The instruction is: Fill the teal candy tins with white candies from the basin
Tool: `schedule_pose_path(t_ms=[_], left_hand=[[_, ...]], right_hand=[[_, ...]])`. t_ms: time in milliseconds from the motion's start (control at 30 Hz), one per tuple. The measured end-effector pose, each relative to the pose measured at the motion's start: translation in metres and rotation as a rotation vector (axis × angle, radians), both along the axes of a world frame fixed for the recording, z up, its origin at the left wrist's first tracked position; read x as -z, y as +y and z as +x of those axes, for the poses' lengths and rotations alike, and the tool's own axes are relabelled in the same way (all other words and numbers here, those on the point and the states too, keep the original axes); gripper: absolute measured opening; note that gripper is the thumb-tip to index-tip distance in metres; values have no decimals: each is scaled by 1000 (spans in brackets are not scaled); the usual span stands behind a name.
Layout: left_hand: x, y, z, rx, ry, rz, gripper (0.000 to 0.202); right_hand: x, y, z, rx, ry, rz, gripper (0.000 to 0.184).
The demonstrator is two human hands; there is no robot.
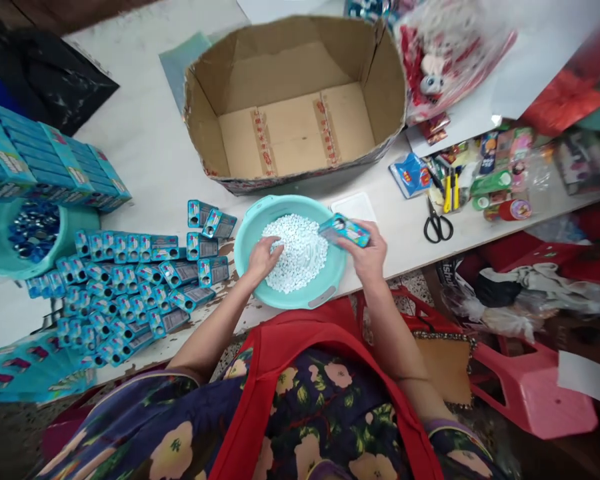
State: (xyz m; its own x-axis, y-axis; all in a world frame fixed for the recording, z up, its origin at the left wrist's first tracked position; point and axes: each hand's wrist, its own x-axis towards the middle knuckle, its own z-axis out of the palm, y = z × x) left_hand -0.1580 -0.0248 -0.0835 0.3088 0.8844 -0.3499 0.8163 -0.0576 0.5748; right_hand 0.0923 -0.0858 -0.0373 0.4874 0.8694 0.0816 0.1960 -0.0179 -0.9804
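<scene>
A teal plastic basin [250,233] at the table's front edge holds a heap of small white candies [300,250]. My left hand [263,259] reaches into the heap, fingers curled together on the candies. Over the basin's right rim, my right hand [367,253] grips a small blue box [344,230], held tilted. Several more small blue boxes [135,280] lie in rows on the table to the left of the basin.
An open cardboard carton [295,100] stands behind the basin. Stacked blue cartons [45,160] and a teal tub [0,247] sit far left. Scissors [436,223], a white lid [354,205] and packets lie right. A pink stool [535,387] stands below.
</scene>
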Motion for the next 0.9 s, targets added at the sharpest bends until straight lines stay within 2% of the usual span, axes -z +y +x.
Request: schedule_pose_path(t_ms=[67, 133, 233, 333, 433, 500, 633, 767, 900], left_hand=[[-10, 6, 3, 46, -67, -20, 34], [-24, 15, 12, 114, -131, 11, 34], [-40, 31, 27, 175, -161, 69, 34], [-40, 37, 30, 163, -155, 69, 34], [-27, 28, 21, 148, -110, 58, 34], [-15, 16, 13, 166, -39, 35, 34], [1, -6, 4, 210, 49, 35, 31], [2, -11, 10, 237, 53, 23, 33], [-4, -5, 21, 278, 103, 38, 33]], right_hand=[[13, 18, 28, 153, -50, 15, 47], [34, 37, 49, 213, -87, 3, 48], [63, 57, 63, 193, -71, -72, 48], [73, 53, 66, 141, -54, -93, 53], [67, 28, 73, 170, -78, -90, 59], [66, 1, 79, 282, -46, -155, 53], [83, -64, 75, 498, 22, -372, 47], [101, -119, 50, 483, 98, -475, 47], [105, -144, 26, 434, 150, -509, 44]])
